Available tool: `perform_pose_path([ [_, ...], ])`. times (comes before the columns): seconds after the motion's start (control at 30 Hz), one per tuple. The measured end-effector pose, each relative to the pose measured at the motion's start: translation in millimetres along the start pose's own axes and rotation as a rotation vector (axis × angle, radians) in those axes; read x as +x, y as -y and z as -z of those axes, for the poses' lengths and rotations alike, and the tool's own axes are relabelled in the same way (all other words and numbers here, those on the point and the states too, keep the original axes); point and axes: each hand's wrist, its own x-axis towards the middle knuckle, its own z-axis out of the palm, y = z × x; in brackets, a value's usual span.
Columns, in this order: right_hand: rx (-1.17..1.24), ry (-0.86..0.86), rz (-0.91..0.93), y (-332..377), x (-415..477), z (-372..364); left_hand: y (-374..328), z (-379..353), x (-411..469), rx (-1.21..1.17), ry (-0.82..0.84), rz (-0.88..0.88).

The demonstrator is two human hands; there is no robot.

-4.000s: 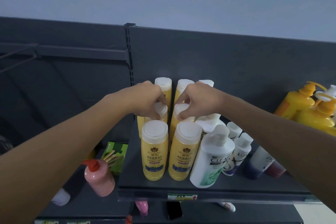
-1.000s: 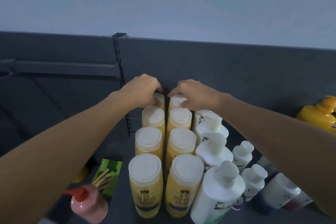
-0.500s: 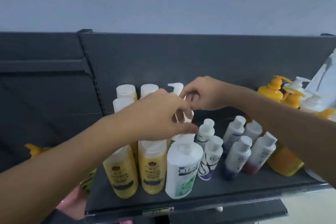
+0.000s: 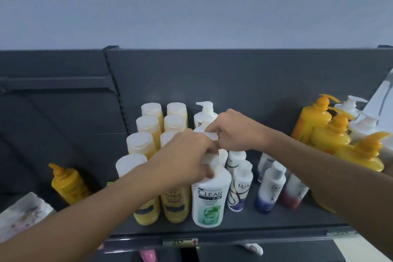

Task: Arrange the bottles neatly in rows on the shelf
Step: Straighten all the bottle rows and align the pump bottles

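On the dark shelf (image 4: 265,231) stand two rows of yellow bottles with white caps (image 4: 146,125). To their right runs a row of white pump bottles, the front one labelled CLEAR (image 4: 210,198). My left hand (image 4: 185,159) grips the pump head of the front white bottle. My right hand (image 4: 236,130) pinches the pump spout of the white bottle behind it. Another white pump bottle (image 4: 205,112) stands at the back of the row. Small white bottles (image 4: 240,187) with purple, blue and red bases stand loosely to the right.
Orange and white pump bottles (image 4: 331,134) crowd the shelf's right end. An orange bottle (image 4: 68,185) and a white floral packet (image 4: 21,217) sit on the lower left shelf. A dark back panel (image 4: 255,78) rises behind the bottles.
Both hands have left the caps of the rear yellow bottles and moved right onto the pump heads of the white bottles. The view has shifted right.
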Motion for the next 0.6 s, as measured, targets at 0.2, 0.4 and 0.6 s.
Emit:
perform_pose_path([
  [0.2,0.023,-0.035,-0.025,-10,-4,0,-9,-3,2,0.008,-0.037,0.011],
  [0.4,0.052,-0.062,-0.011,-11,0,-4,-8,-5,4,-0.004,-0.067,0.004],
  [0.6,0.019,-0.051,-0.023,-15,5,-6,-7,-8,5,-0.012,-0.082,0.019],
])
